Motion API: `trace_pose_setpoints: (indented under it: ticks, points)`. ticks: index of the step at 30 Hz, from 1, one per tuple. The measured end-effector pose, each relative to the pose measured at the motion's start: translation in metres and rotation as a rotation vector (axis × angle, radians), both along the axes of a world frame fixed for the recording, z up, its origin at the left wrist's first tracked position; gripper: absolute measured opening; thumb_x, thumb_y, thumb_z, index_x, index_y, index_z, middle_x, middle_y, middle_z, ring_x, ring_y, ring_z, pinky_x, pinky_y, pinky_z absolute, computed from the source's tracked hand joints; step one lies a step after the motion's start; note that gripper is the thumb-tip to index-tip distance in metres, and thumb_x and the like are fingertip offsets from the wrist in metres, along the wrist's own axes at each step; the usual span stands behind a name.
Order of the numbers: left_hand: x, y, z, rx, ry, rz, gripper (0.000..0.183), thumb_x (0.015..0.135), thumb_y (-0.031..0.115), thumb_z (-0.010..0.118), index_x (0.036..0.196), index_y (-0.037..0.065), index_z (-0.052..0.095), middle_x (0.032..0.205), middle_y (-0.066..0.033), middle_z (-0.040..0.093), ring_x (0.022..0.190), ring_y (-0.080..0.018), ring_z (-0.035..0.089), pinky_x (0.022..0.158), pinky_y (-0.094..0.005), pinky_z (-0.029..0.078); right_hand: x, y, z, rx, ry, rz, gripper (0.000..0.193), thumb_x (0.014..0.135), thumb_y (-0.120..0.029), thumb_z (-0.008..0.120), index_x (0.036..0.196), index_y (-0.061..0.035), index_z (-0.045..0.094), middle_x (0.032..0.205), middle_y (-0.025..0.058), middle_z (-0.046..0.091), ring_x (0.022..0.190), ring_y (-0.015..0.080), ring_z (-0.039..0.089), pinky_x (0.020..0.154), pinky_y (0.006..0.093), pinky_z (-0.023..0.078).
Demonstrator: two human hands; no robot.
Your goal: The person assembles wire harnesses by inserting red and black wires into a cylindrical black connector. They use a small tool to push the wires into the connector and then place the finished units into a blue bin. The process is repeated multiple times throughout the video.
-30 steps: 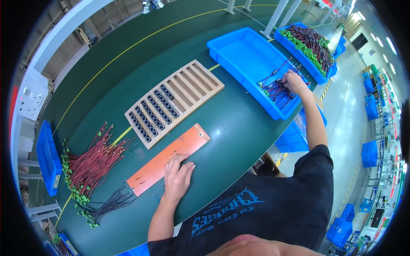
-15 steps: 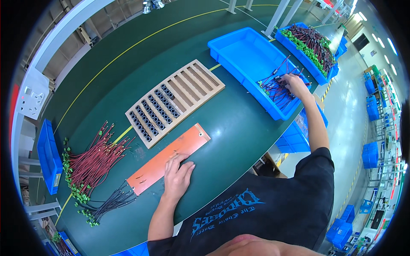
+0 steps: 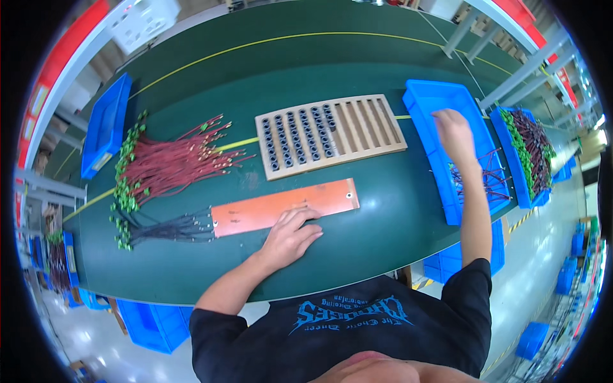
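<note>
The right hand (image 3: 454,135) has come up out of the wires it was digging into half a second ago. It now hangs over the far, bare half of the blue bin (image 3: 429,102) at the right end of the table (image 3: 191,64), fingers curled loosely downward. I cannot tell whether it grasps any wire; none shows clearly beneath the fingers. The red and dark wires (image 3: 482,179) lie in the near half of that bin, just behind the wrist. To me that reads as a pick that is either finished or being retried, with the hand lifting away from the pile.

The left hand (image 3: 290,235) has not moved. It lies flat, fingers spread, on the near edge of the orange plate (image 3: 281,204), pinning it and gripping nothing.

The wires in the bin are thin and loosely tangled, a small heap that crosses the bin floor. Beyond it a second bin (image 3: 533,191) holds a much fuller load with green ends. Toward the left end of the table lies a fan of red wires (image 3: 172,163) with green ends, and a smaller dark bundle (image 3: 172,228) touches the plate's left end. The wooden tray (image 3: 332,134) sits mid-table, its left rows filled with dark sleeves and its right slots empty.
</note>
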State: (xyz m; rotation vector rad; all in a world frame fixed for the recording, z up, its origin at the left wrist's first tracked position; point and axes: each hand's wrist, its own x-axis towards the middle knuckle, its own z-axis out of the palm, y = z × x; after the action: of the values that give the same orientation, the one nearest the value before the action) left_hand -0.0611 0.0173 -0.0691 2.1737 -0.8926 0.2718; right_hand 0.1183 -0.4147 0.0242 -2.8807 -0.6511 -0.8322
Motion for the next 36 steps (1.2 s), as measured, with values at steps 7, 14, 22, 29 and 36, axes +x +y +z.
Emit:
trace_pose_setpoints:
  ticks: [7,14,22,29,36]
  points:
    - [0.001,-0.001,-0.013,-0.063,-0.155,-0.002,0.013,0.090,0.014,0.077,0.099,0.006,0.073,0.113,-0.0087,0.066,0.115,-0.0315,0.063,0.099,-0.0460,0.049,0.040,0.176,-0.082,0.230,0.363,0.333,0.026,0.096,-0.020,0.068,0.116,-0.0042,0.062,0.112,0.0209,0.067,0.101,0.0397,0.067,0.089,0.0484,0.055]
    - [-0.005,0.031,0.002,-0.006,-0.293,0.092,0.015,0.086,0.008,0.073,0.101,0.007,0.070,0.107,-0.0065,0.068,0.109,-0.0283,0.065,0.093,-0.0406,0.052,0.033,0.184,-0.119,0.373,0.203,0.158,0.025,0.093,-0.018,0.075,0.108,-0.0014,0.063,0.105,0.0190,0.063,0.092,0.0390,0.065,0.082,0.0477,0.054]
    - [0.093,0.211,0.027,0.574,-0.610,0.918,0.035,0.086,0.007,0.062,0.120,0.012,0.069,0.120,-0.0074,0.068,0.116,-0.0283,0.063,0.095,-0.0448,0.050,0.020,0.191,-0.105,0.409,0.256,0.132,0.024,0.094,-0.020,0.071,0.107,-0.0016,0.062,0.107,0.0187,0.060,0.100,0.0402,0.064,0.085,0.0495,0.053]
    - [0.107,0.263,0.006,0.535,-0.361,0.984,0.019,0.084,0.007,0.069,0.098,0.012,0.080,0.100,-0.0043,0.071,0.104,-0.0272,0.065,0.087,-0.0416,0.053,0.020,0.185,-0.105,0.426,0.249,0.145,0.025,0.092,-0.019,0.073,0.106,-0.0026,0.061,0.108,0.0172,0.060,0.103,0.0396,0.064,0.088,0.0493,0.054]
    - [0.099,0.267,0.022,0.273,-0.361,0.851,0.020,0.094,0.003,0.065,0.110,0.001,0.077,0.106,-0.0187,0.074,0.098,-0.0355,0.072,0.086,-0.0426,0.057,0.019,0.181,-0.109,0.439,0.200,0.181,0.022,0.094,-0.018,0.070,0.108,-0.0035,0.061,0.108,0.0159,0.060,0.097,0.0384,0.065,0.082,0.0489,0.052]
